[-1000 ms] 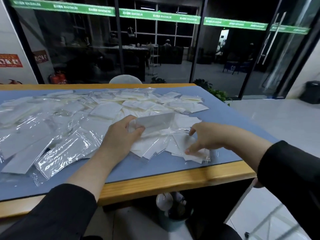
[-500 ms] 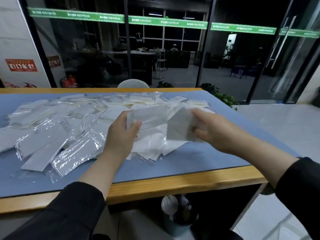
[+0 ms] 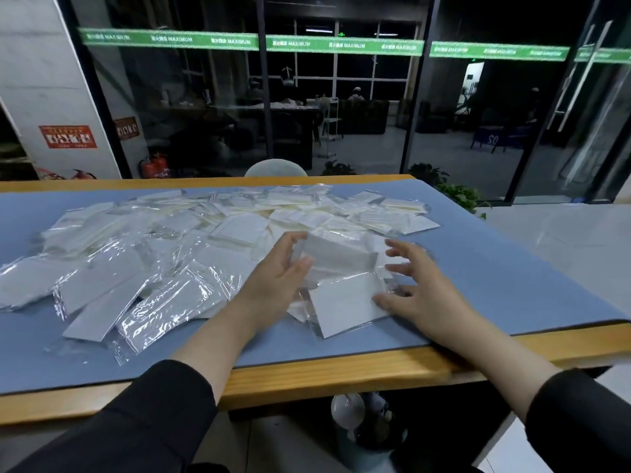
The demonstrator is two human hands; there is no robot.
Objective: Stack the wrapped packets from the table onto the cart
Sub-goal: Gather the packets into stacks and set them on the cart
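Room: dim hall behind dark glass walls [image 3: 341, 107]; a green band [image 3: 341, 46] reading MAXIMUM runs across the panes; a red fire extinguisher [image 3: 154, 167] stands low at the left by a grey pillar [image 3: 41, 90] with a red sign [image 3: 67, 136]; potted plants [image 3: 454, 191] sit past the far right corner.
Surface: wooden table [image 3: 341, 373] with a yellow edge, topped by a blue mat [image 3: 512, 268]; a bin [image 3: 365, 435] shows below the near edge.
Packets: the wrapped packets [image 3: 164, 240] lie scattered all over the mat, clear film over white contents; no cart in my view.
Left hand: my left hand [image 3: 278, 271] grips a small stack of packets [image 3: 336, 256], thumb on the near side, fingers behind it, raised just above the heap.
Right hand: my right hand [image 3: 416, 288] is spread and loose, fingers apart, beside the stack; the thumb touches a flat white packet [image 3: 348, 303] lying on the mat; it grasps nothing.
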